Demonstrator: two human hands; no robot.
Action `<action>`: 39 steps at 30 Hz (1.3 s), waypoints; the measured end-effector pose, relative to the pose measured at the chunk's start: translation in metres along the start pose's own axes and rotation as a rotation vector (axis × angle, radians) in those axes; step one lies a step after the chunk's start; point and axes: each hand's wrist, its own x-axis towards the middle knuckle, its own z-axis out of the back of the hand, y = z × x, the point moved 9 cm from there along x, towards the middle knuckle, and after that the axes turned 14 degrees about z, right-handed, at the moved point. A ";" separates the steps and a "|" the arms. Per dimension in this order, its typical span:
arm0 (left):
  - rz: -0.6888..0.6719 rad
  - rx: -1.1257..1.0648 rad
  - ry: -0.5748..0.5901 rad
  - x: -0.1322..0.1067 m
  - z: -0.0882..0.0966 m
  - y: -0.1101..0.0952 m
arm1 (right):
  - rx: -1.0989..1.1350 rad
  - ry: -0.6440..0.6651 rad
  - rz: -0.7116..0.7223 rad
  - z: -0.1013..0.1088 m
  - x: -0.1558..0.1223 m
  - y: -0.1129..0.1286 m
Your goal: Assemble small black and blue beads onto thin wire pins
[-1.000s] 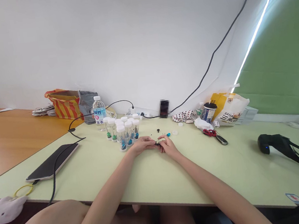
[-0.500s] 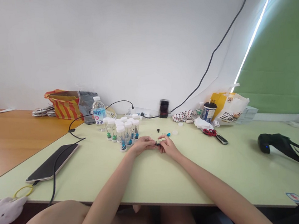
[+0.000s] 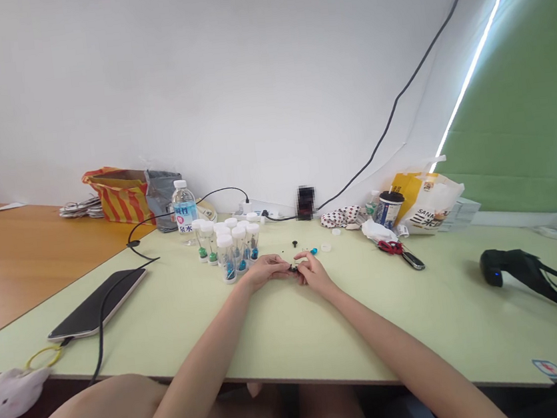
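Above the middle of the pale green table (image 3: 292, 328), my left hand (image 3: 265, 269) and my right hand (image 3: 313, 273) meet, fingertips pinched on a small black part (image 3: 293, 269). Its exact kind is too small to make out, and the fingers partly cover it. Just beyond the hands lie another small black piece (image 3: 295, 243), a small blue piece (image 3: 314, 251) and a round translucent cap (image 3: 326, 248). Left of my left hand stands a cluster of several clear tubes (image 3: 228, 261) with white caps, holding blue or green pieces.
A labelled water bottle (image 3: 186, 213) stands behind the tubes. To the left, a tablet-like dark device (image 3: 99, 303) has a cable (image 3: 102, 336) across it. On the right are a lidded cup (image 3: 389, 210), a paper bag (image 3: 431, 201), a key fob (image 3: 413, 260) and a black headset-like device (image 3: 527, 274).
Both hands keep almost the same place and pinch. The black part between the fingertips looks very slightly shifted; the things on the table have not moved.
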 end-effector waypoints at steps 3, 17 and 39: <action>0.001 -0.014 -0.010 0.001 0.003 0.001 | -0.017 -0.014 -0.013 0.002 0.000 -0.002; 0.005 0.031 -0.003 0.001 0.000 0.000 | -0.019 0.008 0.001 0.000 0.000 -0.001; -0.003 -0.014 -0.001 0.003 0.002 0.002 | -0.021 0.021 0.012 0.000 0.000 -0.001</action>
